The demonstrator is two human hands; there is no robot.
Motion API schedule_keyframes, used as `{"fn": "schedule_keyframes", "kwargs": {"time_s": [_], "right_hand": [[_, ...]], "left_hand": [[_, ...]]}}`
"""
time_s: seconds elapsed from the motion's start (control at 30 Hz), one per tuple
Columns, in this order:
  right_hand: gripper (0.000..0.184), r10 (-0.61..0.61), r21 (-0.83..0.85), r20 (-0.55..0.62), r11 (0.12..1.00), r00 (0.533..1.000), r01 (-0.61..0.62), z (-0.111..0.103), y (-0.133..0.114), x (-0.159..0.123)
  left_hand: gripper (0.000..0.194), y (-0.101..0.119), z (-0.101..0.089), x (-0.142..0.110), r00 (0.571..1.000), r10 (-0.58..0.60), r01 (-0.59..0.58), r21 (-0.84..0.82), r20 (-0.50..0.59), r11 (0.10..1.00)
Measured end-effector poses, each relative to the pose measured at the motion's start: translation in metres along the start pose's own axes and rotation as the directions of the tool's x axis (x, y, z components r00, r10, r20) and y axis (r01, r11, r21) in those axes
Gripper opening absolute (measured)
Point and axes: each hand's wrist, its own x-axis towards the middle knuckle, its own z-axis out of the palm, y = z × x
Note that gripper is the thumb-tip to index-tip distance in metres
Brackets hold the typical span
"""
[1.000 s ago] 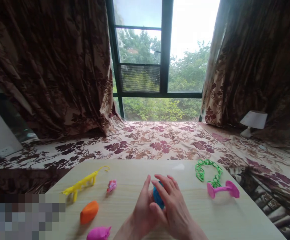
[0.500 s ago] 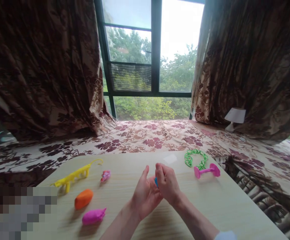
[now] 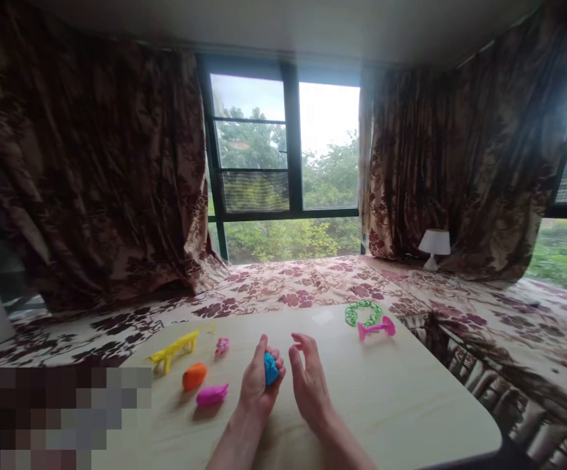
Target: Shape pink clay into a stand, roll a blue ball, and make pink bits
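A lump of blue modelling clay (image 3: 271, 369) rests in the palm of my left hand (image 3: 258, 382), whose fingers curl round it. To its right, my right hand (image 3: 307, 378) is apart from the clay, fingers loosely bent and holding nothing. Left of my hands lie a magenta clay piece (image 3: 212, 395) with a crimped end and a rounded orange clay lump (image 3: 194, 376). Behind these stands a yellow clay animal figure (image 3: 175, 349) with legs and a thin tail. A small pink-and-white piece (image 3: 222, 346) lies near it; its details are too small to make out.
On the pale wooden table (image 3: 391, 405), a green chain ring (image 3: 364, 313) and a pink dumbbell-shaped piece (image 3: 377, 328) lie at the far right. Beyond the table is a ledge with flowered cloth (image 3: 303, 281), bearing a small white lamp (image 3: 434, 245). Patterned curtains flank the window.
My right hand has come away from my left and opened, uncovering the blue clay in the left palm. The view has tilted up and drawn back, showing more ceiling.
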Motion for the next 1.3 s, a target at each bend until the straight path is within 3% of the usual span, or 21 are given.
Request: {"fn": "schedule_keyframes", "kwargs": {"time_s": [0.13, 0.2, 0.3, 0.37, 0.53, 0.67, 0.9, 1.1, 1.23, 1.3], "right_hand": [[0.027, 0.140, 0.168, -0.055, 0.977, 0.989, -0.129, 0.002, -0.007, -0.024], [0.026, 0.114, 0.175, -0.037, 0.979, 0.993, -0.106, 0.004, -0.012, -0.033], [0.016, -0.018, 0.109, -0.016, 0.994, 1.000, 0.020, 0.008, -0.018, -0.039], [0.013, -0.059, 0.053, -0.060, 0.997, 0.996, 0.062, 0.009, -0.018, -0.039], [0.014, 0.021, 0.030, -0.180, 0.999, 0.983, -0.016, 0.003, -0.001, -0.034], [0.017, 0.035, 0.068, -0.131, 0.997, 0.991, -0.026, 0.001, 0.005, -0.035], [0.011, -0.010, 0.100, -0.037, 0.995, 0.999, 0.013, 0.003, -0.008, -0.041], [0.023, 0.067, 0.137, -0.073, 0.989, 0.995, -0.057, 0.000, -0.006, -0.038], [0.022, 0.102, 0.155, -0.080, 0.984, 0.992, -0.089, 0.003, 0.000, -0.036], [0.022, 0.115, 0.165, -0.077, 0.981, 0.990, -0.101, 0.004, 0.003, -0.036]], "left_hand": [[0.037, -0.006, -0.009, -0.023, 0.997, 0.072, -0.072, 0.055, 0.006, 0.996], [0.034, -0.010, -0.013, -0.031, 0.995, 0.094, -0.095, 0.074, 0.013, 0.993], [0.021, -0.012, -0.017, -0.035, 0.995, 0.087, -0.092, 0.094, 0.052, 0.991], [0.020, -0.010, -0.019, -0.036, 0.994, 0.053, -0.063, 0.106, 0.091, 0.992], [0.034, -0.006, -0.028, -0.038, 0.985, -0.008, -0.018, 0.144, 0.175, 0.989], [0.027, -0.005, -0.031, -0.041, 0.980, 0.022, -0.055, 0.167, 0.197, 0.984], [0.022, -0.002, -0.032, -0.043, 0.983, 0.059, -0.094, 0.201, 0.173, 0.975], [0.024, 0.000, -0.036, -0.041, 0.991, 0.119, -0.131, 0.247, 0.065, 0.960], [0.016, 0.000, -0.031, -0.047, 0.982, 0.156, -0.178, 0.246, 0.106, 0.953], [0.025, -0.001, -0.029, -0.049, 0.976, 0.169, -0.199, 0.244, 0.136, 0.949]]}}
